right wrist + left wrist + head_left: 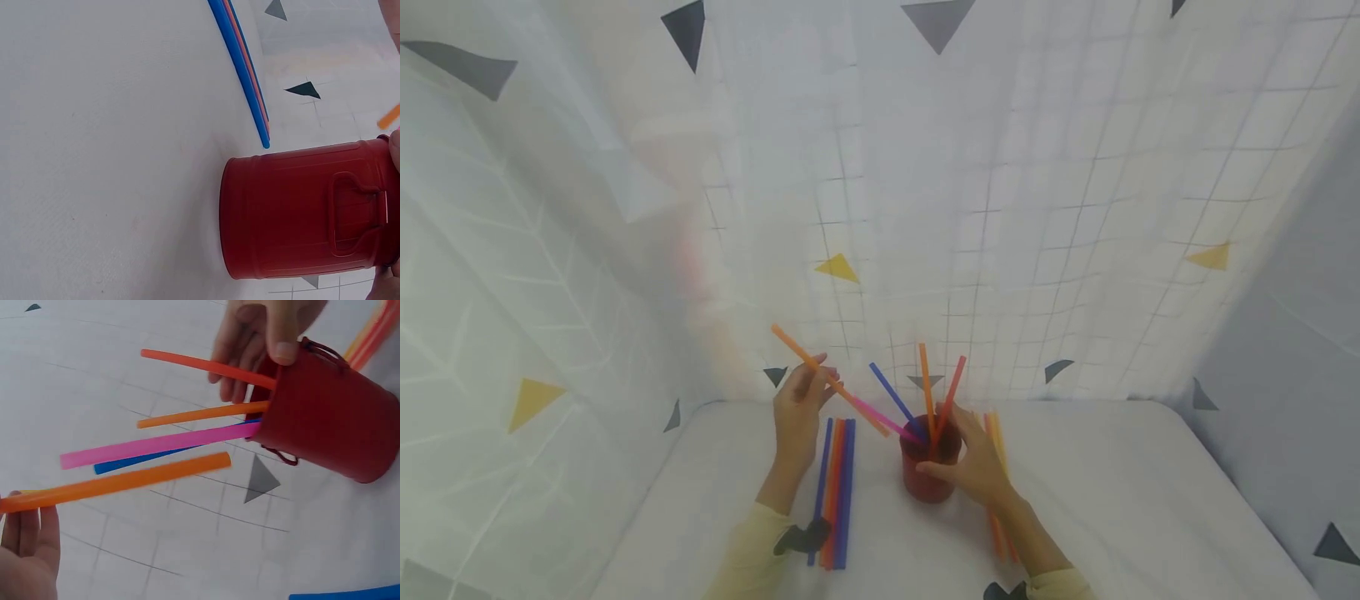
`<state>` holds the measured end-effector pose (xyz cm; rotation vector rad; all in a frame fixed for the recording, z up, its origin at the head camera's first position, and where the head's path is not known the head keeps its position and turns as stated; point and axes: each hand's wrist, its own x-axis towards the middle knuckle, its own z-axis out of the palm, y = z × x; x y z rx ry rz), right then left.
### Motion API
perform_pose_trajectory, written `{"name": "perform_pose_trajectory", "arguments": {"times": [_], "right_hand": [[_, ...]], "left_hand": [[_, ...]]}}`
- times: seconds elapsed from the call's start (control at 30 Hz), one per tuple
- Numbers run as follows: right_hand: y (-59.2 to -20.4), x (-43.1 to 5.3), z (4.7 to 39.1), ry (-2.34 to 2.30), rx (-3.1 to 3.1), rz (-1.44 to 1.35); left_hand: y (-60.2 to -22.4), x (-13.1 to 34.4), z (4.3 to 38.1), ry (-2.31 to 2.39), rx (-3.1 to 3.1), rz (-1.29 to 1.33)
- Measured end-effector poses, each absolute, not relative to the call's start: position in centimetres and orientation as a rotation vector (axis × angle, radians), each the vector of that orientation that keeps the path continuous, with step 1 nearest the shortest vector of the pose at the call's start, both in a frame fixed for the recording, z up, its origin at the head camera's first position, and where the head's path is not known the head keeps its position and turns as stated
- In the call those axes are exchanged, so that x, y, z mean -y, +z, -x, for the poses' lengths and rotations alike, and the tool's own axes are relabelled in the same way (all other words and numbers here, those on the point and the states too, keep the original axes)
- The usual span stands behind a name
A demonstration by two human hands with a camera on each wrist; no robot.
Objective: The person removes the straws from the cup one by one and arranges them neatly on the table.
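Note:
My left hand [796, 410] pinches an orange straw [150, 479] near its middle and holds it slanted up to the left of a red metal bucket [929, 485]. Its lower end overlaps a pink straw [156, 444] in the head view. My right hand [976, 465] grips the bucket at the rim, thumb on the near side and fingers round the back. Besides the pink one, a blue straw [891, 390], another orange straw [927, 383] and a red straw [953, 385] lean out of the bucket. A small handle [350, 215] shows on the bucket's side.
Left of the bucket, a row of blue, orange and red straws [837, 492] lies on the white table [1120, 500]. More yellow, orange and red straws [998, 442] lie to the right, partly under my right forearm. Patterned white cloth [910, 208] hangs behind.

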<state>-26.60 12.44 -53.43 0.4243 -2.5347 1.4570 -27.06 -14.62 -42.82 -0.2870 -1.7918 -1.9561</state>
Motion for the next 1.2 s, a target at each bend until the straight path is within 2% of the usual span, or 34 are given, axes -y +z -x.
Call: {"name": "perform_pose_trajectory", "arguments": {"times": [0.27,0.53,1.2], "right_hand": [[-53.5,-12.4,26.6,1.467,2.507,-0.450],[-53.8,-12.5,26.7,1.472,2.522,-0.435],[-54.0,-12.5,27.0,1.455,2.519,-0.462]], "left_hand": [[-41.0,16.3,26.2,-1.892,1.813,0.246],[-44.5,18.4,27.8,-1.952,1.805,0.142],[-49.0,23.2,28.8,-1.828,2.185,-0.083]]}}
